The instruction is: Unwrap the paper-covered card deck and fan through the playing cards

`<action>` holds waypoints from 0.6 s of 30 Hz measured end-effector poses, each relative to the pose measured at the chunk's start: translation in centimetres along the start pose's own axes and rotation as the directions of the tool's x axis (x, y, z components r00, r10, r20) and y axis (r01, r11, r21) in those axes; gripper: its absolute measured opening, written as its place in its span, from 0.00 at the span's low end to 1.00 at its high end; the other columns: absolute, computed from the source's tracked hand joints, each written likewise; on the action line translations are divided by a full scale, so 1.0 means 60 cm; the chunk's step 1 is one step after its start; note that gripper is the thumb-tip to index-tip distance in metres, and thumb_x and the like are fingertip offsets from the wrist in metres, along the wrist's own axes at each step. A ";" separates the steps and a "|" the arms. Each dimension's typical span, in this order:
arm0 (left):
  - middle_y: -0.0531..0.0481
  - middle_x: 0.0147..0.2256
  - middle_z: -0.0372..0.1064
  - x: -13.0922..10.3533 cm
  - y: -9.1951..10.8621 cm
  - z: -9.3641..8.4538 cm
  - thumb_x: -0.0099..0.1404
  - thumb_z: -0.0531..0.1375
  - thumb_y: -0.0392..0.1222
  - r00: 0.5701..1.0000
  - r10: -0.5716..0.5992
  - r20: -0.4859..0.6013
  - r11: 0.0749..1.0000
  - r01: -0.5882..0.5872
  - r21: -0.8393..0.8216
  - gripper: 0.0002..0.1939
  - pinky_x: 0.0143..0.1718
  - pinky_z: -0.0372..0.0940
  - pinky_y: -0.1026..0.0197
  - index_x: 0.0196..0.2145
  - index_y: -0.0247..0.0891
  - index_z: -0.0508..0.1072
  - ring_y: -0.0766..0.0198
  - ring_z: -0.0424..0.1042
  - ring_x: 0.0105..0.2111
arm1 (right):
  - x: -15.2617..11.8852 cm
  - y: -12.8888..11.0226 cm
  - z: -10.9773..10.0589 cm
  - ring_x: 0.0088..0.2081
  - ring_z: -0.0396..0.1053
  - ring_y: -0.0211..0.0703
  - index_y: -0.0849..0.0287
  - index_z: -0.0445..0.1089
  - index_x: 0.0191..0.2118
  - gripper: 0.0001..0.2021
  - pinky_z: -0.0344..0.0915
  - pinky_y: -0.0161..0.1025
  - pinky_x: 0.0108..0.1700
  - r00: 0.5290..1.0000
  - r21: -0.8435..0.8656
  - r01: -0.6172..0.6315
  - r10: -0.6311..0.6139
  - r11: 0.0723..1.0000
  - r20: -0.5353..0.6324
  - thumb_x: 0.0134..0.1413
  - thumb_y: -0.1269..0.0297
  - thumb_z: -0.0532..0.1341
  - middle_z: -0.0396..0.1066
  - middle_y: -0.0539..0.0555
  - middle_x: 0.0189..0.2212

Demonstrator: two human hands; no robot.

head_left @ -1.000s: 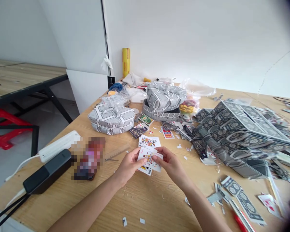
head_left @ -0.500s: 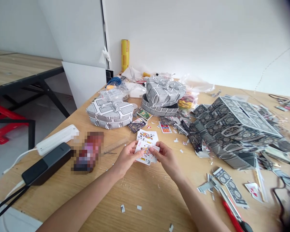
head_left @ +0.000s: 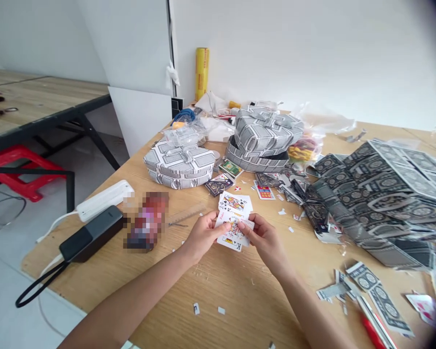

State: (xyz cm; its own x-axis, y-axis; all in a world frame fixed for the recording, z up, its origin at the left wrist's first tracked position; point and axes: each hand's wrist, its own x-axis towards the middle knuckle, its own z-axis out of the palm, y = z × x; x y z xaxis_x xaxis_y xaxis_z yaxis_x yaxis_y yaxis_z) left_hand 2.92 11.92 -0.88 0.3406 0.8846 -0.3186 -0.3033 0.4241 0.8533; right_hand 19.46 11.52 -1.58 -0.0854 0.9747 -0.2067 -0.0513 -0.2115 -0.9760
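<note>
Several playing cards [head_left: 233, 242] are held between my two hands above the table, a joker on top and a king partly under it. My left hand [head_left: 205, 235] pinches their left side, thumb on the face. My right hand [head_left: 264, 238] grips the right side, its thumb pressed on the joker. Just beyond, a queen card [head_left: 236, 200] shows with other card edges; whether it lies on the table or in my hands I cannot tell. A dark patterned card box [head_left: 219, 185] and a green card box [head_left: 231, 168] lie farther back.
Card-covered heart-like boxes [head_left: 179, 167] stand at the back, and a large card-built structure [head_left: 381, 194] fills the right. Card strips [head_left: 380, 295] lie near a red-handled cutter [head_left: 372, 329]. On the left are a power bank [head_left: 90, 232], a white power strip [head_left: 105, 199] and a blurred-out object [head_left: 147, 220].
The view has turned left, so everything sits farther right in the picture. Both hands keep their hold on the cards, with little change in the grip.
</note>
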 end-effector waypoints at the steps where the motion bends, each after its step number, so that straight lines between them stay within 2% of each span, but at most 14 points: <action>1: 0.44 0.36 0.78 0.002 0.000 0.000 0.52 0.69 0.49 1.000 0.005 0.003 1.000 -0.005 0.008 0.25 0.36 0.71 0.57 0.43 0.33 0.71 0.56 0.78 0.34 | 0.000 0.000 0.000 0.25 0.67 0.38 0.55 0.68 0.34 0.22 0.61 0.34 0.25 1.000 -0.009 0.002 -0.002 1.000 -0.001 0.42 0.44 0.69 0.73 0.49 0.27; 4: 0.41 0.40 0.77 0.004 0.003 0.001 0.56 0.66 0.51 0.998 0.033 0.051 0.996 -0.037 0.080 0.25 0.41 0.70 0.55 0.46 0.33 0.70 0.54 0.77 0.39 | 0.001 0.007 -0.001 0.25 0.65 0.38 0.56 0.69 0.36 0.22 0.59 0.33 0.24 1.000 -0.037 0.014 -0.015 0.999 -0.018 0.44 0.44 0.68 0.73 0.50 0.26; 7: 0.38 0.51 0.72 -0.013 0.013 -0.016 0.62 0.61 0.51 0.984 0.174 0.041 0.937 -0.178 0.299 0.26 0.49 0.67 0.53 0.54 0.35 0.66 0.54 0.73 0.49 | 0.006 0.024 -0.005 0.24 0.64 0.37 0.57 0.68 0.35 0.21 0.58 0.33 0.24 0.998 -0.020 0.025 -0.026 0.999 -0.054 0.47 0.43 0.67 0.71 0.49 0.26; 8: 0.39 0.54 0.69 -0.025 0.018 -0.030 0.64 0.59 0.50 0.964 0.266 0.003 0.869 -0.241 0.431 0.25 0.52 0.65 0.53 0.56 0.37 0.64 0.54 0.70 0.52 | 0.009 0.031 -0.007 0.25 0.64 0.37 0.57 0.68 0.35 0.21 0.59 0.33 0.25 0.998 -0.004 0.017 -0.017 1.000 -0.059 0.47 0.43 0.66 0.71 0.50 0.26; 9: 0.39 0.56 0.67 -0.041 0.022 -0.048 0.66 0.57 0.49 0.926 0.374 -0.041 0.754 -0.278 0.595 0.24 0.55 0.63 0.52 0.57 0.39 0.62 0.55 0.68 0.55 | 0.012 0.037 -0.008 0.25 0.65 0.38 0.57 0.67 0.36 0.22 0.59 0.33 0.25 0.998 0.009 0.005 -0.004 1.000 -0.058 0.48 0.42 0.66 0.72 0.50 0.27; 11: 0.41 0.55 0.67 -0.080 0.028 -0.096 0.68 0.55 0.44 0.788 0.614 -0.043 0.402 -0.266 0.876 0.20 0.58 0.58 0.49 0.56 0.40 0.64 0.55 0.64 0.56 | 0.019 0.047 -0.010 0.25 0.64 0.38 0.57 0.66 0.36 0.22 0.59 0.34 0.25 0.998 0.005 -0.017 0.017 1.000 -0.053 0.48 0.41 0.65 0.71 0.50 0.27; 12: 0.42 0.53 0.68 -0.101 0.029 -0.123 0.67 0.55 0.43 0.715 0.699 0.000 0.229 -0.223 0.948 0.19 0.59 0.56 0.47 0.55 0.40 0.64 0.54 0.64 0.56 | 0.022 0.050 -0.009 0.25 0.63 0.37 0.57 0.66 0.35 0.22 0.58 0.34 0.24 0.998 -0.016 -0.021 0.020 1.000 -0.053 0.48 0.41 0.65 0.71 0.49 0.26; 13: 0.42 0.52 0.69 -0.121 0.030 -0.150 0.66 0.56 0.41 0.662 0.749 0.039 0.092 -0.162 0.982 0.19 0.59 0.56 0.46 0.54 0.40 0.64 0.52 0.63 0.55 | 0.024 0.051 -0.009 0.24 0.62 0.37 0.57 0.66 0.34 0.23 0.57 0.33 0.24 0.998 -0.041 -0.020 0.018 0.999 -0.055 0.47 0.41 0.65 0.70 0.49 0.25; 14: 0.42 0.51 0.69 -0.139 0.030 -0.174 0.65 0.57 0.41 0.636 0.769 0.064 -0.002 -0.097 0.995 0.19 0.57 0.57 0.46 0.53 0.39 0.64 0.51 0.63 0.53 | 0.025 0.052 -0.008 0.23 0.61 0.37 0.56 0.66 0.34 0.23 0.56 0.33 0.23 0.998 -0.064 -0.017 0.013 0.998 -0.059 0.47 0.40 0.65 0.69 0.48 0.23; 15: 0.42 0.51 0.70 -0.153 0.029 -0.196 0.65 0.57 0.40 0.631 0.773 0.064 -0.056 -0.032 0.998 0.19 0.56 0.57 0.46 0.54 0.39 0.63 0.51 0.63 0.52 | 0.026 0.052 -0.008 0.22 0.60 0.36 0.56 0.66 0.33 0.23 0.55 0.33 0.22 0.998 -0.083 -0.016 0.011 0.996 -0.060 0.47 0.40 0.65 0.68 0.48 0.22; 18: 0.41 0.52 0.69 -0.172 0.023 -0.235 0.66 0.55 0.41 0.663 0.747 0.046 -0.123 0.069 0.990 0.21 0.55 0.57 0.45 0.56 0.38 0.60 0.50 0.63 0.51 | 0.026 0.053 -0.007 0.22 0.58 0.37 0.56 0.66 0.32 0.23 0.55 0.34 0.22 0.998 -0.108 -0.013 0.007 0.994 -0.064 0.46 0.40 0.65 0.66 0.47 0.21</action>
State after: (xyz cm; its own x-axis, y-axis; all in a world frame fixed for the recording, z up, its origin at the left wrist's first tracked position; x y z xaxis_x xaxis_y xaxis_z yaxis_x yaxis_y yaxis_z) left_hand -13.57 6.11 -2.22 0.0408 0.8946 0.4450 0.9420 -0.1830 0.2815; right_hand 19.59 12.37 -5.02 -0.0221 0.9759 -0.2171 0.0572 -0.2155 -0.9748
